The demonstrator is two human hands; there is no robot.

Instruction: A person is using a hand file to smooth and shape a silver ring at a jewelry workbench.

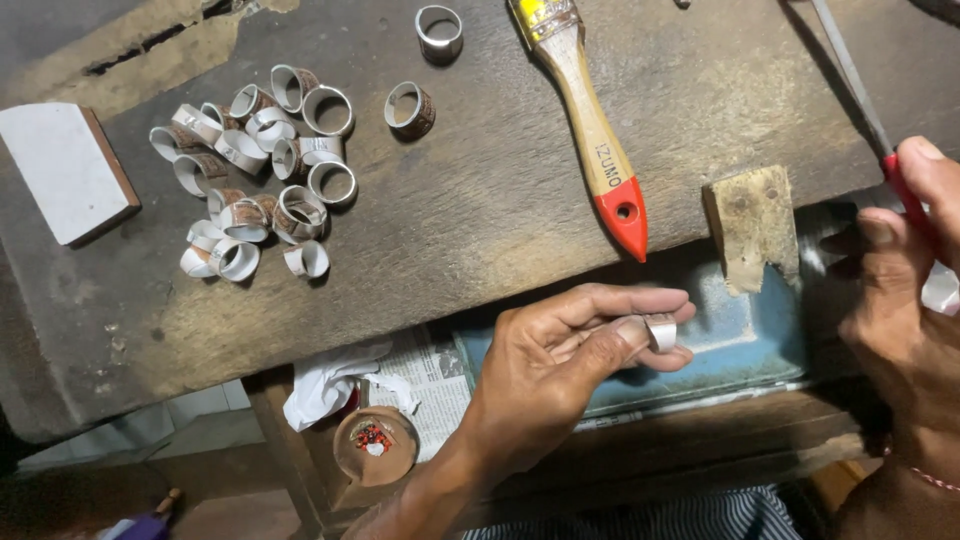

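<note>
A small metal ring (660, 331) is pinched by the left hand (560, 365) below the bench's (480, 210) front edge, while a red-handled file (880, 130), gripped by the right hand (905, 300), should be guided lightly.

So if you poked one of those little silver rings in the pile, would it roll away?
Probably not far. Most rings in the pile lie crowded and touching, so neighbours would likely stop one. The bench looks rough, which should slow rolling. One tipped on its edge might roll a little. They look thin and hollow, so probably light and easy to nudge.
</note>
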